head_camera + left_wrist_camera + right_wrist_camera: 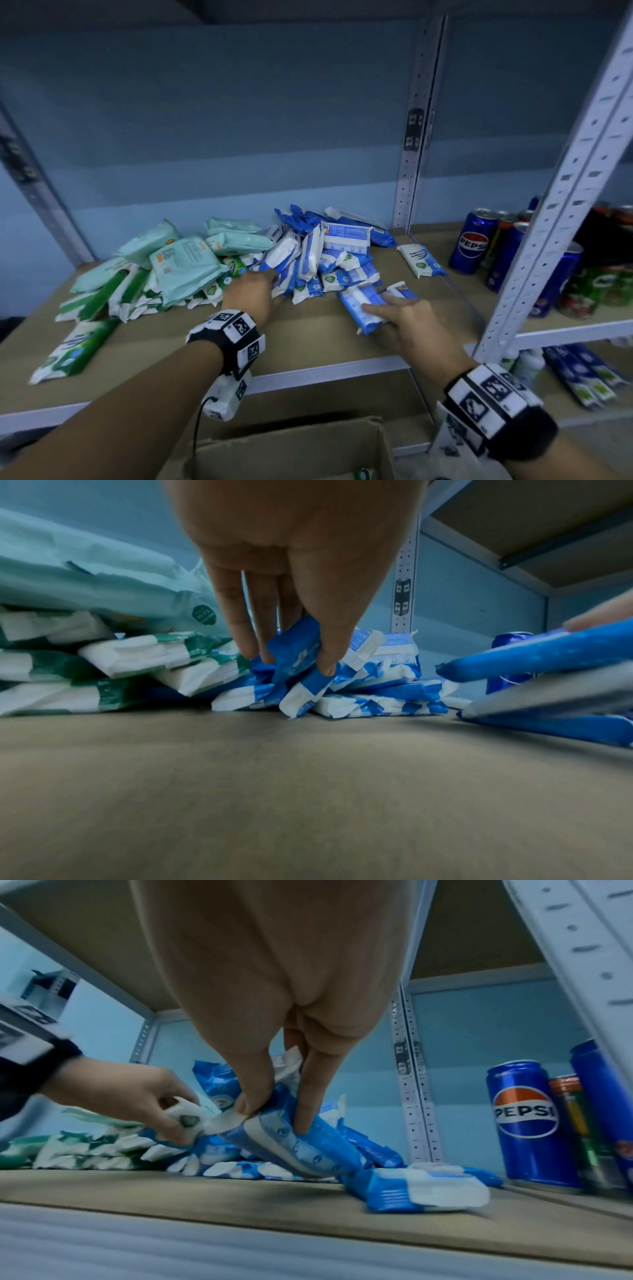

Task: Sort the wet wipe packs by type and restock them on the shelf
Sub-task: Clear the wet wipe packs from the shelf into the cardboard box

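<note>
On the brown shelf (308,339) lies a mixed heap: mint-green packs (185,263) at the left, green-and-white packs (102,298) under them, blue-and-white packs (329,260) in the middle. My left hand (270,275) reaches into the heap's middle; the left wrist view shows my left hand (289,658) pinching a blue pack (294,647) between thumb and fingers. My right hand (376,305) grips a small stack of blue packs (366,305) tilted just above the shelf, its hold (274,1115) on the stack (308,1145) plain in the right wrist view.
Pepsi cans (471,240) and other tins stand on the neighbouring shelf at the right, behind a white perforated post (565,192). A lone blue-and-white pack (421,260) lies near them. A green pack (75,349) lies front left. An open cardboard box (291,452) sits below.
</note>
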Demonstrator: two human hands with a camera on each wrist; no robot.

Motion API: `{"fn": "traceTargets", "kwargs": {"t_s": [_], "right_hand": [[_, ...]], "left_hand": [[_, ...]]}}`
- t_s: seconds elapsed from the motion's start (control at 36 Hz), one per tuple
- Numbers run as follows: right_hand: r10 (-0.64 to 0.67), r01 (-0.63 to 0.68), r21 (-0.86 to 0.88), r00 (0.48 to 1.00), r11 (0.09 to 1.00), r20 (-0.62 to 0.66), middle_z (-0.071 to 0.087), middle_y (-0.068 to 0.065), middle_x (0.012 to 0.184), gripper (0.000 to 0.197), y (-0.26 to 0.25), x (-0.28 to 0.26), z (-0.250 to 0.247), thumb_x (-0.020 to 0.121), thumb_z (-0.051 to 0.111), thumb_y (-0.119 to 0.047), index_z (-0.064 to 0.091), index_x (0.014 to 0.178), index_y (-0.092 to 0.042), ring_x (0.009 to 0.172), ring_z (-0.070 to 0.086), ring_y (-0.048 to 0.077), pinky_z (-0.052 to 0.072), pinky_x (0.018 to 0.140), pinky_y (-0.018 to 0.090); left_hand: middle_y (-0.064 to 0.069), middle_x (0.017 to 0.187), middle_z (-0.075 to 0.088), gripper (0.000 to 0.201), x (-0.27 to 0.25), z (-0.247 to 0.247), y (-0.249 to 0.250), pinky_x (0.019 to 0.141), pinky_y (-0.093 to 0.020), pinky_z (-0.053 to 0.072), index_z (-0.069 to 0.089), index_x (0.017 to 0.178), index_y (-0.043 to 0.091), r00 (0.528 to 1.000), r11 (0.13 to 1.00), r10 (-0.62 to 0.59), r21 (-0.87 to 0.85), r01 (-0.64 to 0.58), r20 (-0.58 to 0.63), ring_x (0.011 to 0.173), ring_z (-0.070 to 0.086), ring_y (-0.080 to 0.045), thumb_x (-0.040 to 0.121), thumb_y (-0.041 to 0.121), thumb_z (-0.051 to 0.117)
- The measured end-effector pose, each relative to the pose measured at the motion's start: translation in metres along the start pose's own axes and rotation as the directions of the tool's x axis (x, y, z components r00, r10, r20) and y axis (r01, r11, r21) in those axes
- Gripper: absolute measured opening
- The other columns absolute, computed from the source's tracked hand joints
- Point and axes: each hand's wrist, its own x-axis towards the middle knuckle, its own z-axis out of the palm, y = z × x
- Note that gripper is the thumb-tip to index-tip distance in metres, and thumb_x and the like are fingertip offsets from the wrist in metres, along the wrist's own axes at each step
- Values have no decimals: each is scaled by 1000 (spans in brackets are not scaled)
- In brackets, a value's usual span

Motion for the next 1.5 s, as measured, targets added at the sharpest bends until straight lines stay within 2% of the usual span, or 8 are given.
{"fn": "traceTargets", "kwargs": {"t_s": [0.17, 0.56, 0.72, 1.0, 1.14, 1.22, 1.28, 1.5], "right_hand": [[54, -52, -11, 971, 999, 231, 53, 0, 143, 50, -2, 2, 25, 89, 69, -18, 58, 134, -37, 130, 50, 22, 45, 102, 36], [152, -113, -154, 950, 982, 271, 33, -5, 158, 50, -6, 12, 32, 97, 58, -26, 46, 142, -43, 138, 38, 24, 38, 109, 33], [136, -106, -143, 966, 984, 219, 41, -2, 154, 49, -9, 8, 33, 96, 59, -21, 49, 139, -43, 133, 46, 23, 42, 105, 35], [198, -153, -216, 958, 965, 209, 47, -9, 147, 62, -31, 2, 28, 80, 67, -43, 51, 139, -44, 120, 55, 19, 51, 95, 34], [207, -150, -285, 961, 947, 182, 57, -8, 135, 62, -49, 2, 27, 79, 63, -63, 57, 133, -35, 121, 54, 17, 48, 95, 36], [227, -183, -269, 964, 946, 140, 64, -6, 122, 50, -53, 3, 26, 82, 64, -51, 61, 127, -32, 112, 59, 20, 51, 88, 35], [267, -236, -247, 959, 940, 97, 65, -3, 121, 49, -54, 2, 23, 82, 64, -46, 61, 128, -30, 110, 60, 21, 51, 86, 34], [437, -427, -192, 899, 884, 13, 66, 9, 109, 47, -48, 3, 35, 81, 63, -50, 63, 120, -23, 101, 62, 31, 51, 78, 36]], "left_hand": [[-7, 102, 66, 40, 14, 14, 11, 72, -32, 52, 60, 106, 19, 1000, 1000, 2, 21, -3, 29, 90, 62, -28, 85, 53, 62], [-6, 106, 63, 29, 32, 14, 20, 68, -33, 47, 55, 110, 21, 994, 987, -14, 159, -3, 105, 94, 62, -29, 93, 43, 52], [-7, 97, 66, 36, -3, -7, 8, 66, -31, 41, 59, 107, 18, 994, 971, 112, 211, -108, -6, 91, 63, -30, 92, 51, 52], [1, 118, 63, 31, -79, -23, -48, 73, -36, 52, 51, 124, 34, 967, 930, 225, 270, -250, 121, 102, 63, -28, 94, 40, 49], [5, 147, 41, 83, -95, -16, -66, 102, -37, 41, 36, 141, 33, 917, 954, 256, 73, -291, 306, 126, 46, -22, 71, 61, 69], [6, 156, 26, 124, -104, -24, -57, 112, -36, 33, 27, 150, 29, 905, 987, 159, -42, -155, 393, 136, 34, -20, 49, 96, 54], [4, 156, 32, 118, -106, -22, -51, 111, -37, 35, 33, 148, 31, 929, 991, 69, -130, -23, 363, 136, 37, -22, 52, 100, 41], [-8, 116, 62, 64, -96, -17, -50, 75, -31, 46, 46, 129, 20, 951, 938, -162, -259, 232, 263, 103, 58, -27, 80, 55, 68]]}}
